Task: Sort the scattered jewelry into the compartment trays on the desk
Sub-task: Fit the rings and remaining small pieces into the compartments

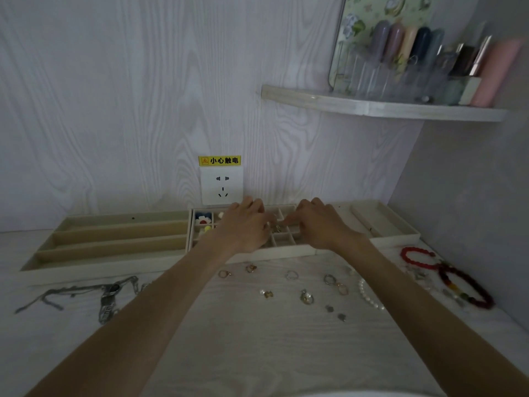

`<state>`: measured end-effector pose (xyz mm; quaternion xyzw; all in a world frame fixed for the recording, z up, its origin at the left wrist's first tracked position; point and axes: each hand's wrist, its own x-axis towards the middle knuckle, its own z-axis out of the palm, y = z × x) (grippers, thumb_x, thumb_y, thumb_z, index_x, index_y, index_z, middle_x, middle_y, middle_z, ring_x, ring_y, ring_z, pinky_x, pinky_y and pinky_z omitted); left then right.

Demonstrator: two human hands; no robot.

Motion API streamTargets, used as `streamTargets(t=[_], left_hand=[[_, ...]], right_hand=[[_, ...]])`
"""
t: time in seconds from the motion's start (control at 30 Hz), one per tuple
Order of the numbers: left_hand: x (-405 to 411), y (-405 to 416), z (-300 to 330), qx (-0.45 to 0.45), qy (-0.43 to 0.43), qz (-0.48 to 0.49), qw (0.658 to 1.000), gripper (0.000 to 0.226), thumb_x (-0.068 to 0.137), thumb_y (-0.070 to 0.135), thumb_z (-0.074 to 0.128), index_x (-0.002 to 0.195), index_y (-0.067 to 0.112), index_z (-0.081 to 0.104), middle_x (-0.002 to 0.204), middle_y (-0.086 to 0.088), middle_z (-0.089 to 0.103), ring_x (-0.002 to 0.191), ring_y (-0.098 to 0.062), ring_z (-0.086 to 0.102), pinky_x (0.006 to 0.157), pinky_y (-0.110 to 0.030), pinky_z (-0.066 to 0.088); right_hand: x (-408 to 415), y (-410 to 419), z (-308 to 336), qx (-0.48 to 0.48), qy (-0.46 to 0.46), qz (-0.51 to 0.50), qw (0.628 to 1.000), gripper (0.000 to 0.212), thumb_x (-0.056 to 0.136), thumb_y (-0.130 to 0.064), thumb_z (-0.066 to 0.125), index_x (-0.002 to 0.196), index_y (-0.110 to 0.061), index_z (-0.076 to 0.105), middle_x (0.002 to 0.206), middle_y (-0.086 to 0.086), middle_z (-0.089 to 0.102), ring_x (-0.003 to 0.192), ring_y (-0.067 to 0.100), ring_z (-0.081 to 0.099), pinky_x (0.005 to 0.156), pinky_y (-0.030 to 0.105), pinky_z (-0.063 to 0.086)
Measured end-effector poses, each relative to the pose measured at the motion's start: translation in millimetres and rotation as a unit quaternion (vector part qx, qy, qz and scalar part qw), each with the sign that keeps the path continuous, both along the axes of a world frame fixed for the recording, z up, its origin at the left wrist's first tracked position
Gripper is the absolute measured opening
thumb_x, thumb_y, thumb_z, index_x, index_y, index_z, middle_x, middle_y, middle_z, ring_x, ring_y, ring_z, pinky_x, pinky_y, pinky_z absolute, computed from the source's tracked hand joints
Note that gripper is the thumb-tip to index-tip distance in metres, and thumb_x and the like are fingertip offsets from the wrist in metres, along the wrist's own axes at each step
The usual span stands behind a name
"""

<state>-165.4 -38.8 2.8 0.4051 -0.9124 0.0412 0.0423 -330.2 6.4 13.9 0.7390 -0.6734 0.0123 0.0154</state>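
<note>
Both hands hover over the middle grid tray [282,249], which has many small square cells. My left hand [246,226] and my right hand [317,224] have their fingertips close together above a cell that holds a small gold piece [278,229]. Whether either hand pinches anything is hidden by the fingers. Flower-shaped pieces [203,220] lie in the tray's left cells. Several rings [291,275] lie loose on the desk in front of the tray. A pearl strand [369,296], a red bead bracelet [415,257] and a dark red bracelet [469,287] lie at the right.
A long-slot tray [114,243] stands at the left and a shallow tray [383,222] at the right, all against the wall. A grey necklace and a watch [108,296] lie front left. A wall socket [221,184] sits behind the trays. A shelf [372,106] with bottles hangs at upper right.
</note>
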Motion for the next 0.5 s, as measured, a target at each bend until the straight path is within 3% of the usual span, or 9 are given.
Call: streamTargets(t=[0.3, 0.5], left_hand=[[-3, -4, -12, -0.019, -0.024, -0.014, 0.999, 0.045, 0.097, 0.031, 0.033, 0.141, 0.031, 0.036, 0.125, -0.005, 0.042, 0.12, -0.023, 0.034, 0.098, -0.035, 0.031], [-3, -5, -12, -0.025, -0.026, -0.014, 0.999, 0.043, 0.097, 0.033, 0.034, 0.14, 0.029, 0.038, 0.124, -0.005, 0.042, 0.119, -0.023, 0.034, 0.096, -0.034, 0.031]], right_hand=[[-2, -13, -10, 0.018, 0.019, -0.007, 1.0, 0.051, 0.092, -0.009, 0.04, 0.134, -0.036, 0.047, 0.125, 0.007, 0.045, 0.116, 0.026, 0.037, 0.092, 0.036, 0.03], [-2, -18, -14, 0.024, 0.021, 0.001, 1.0, 0.051, 0.092, -0.011, 0.04, 0.133, -0.039, 0.048, 0.123, 0.006, 0.046, 0.114, 0.026, 0.038, 0.091, 0.036, 0.029]])
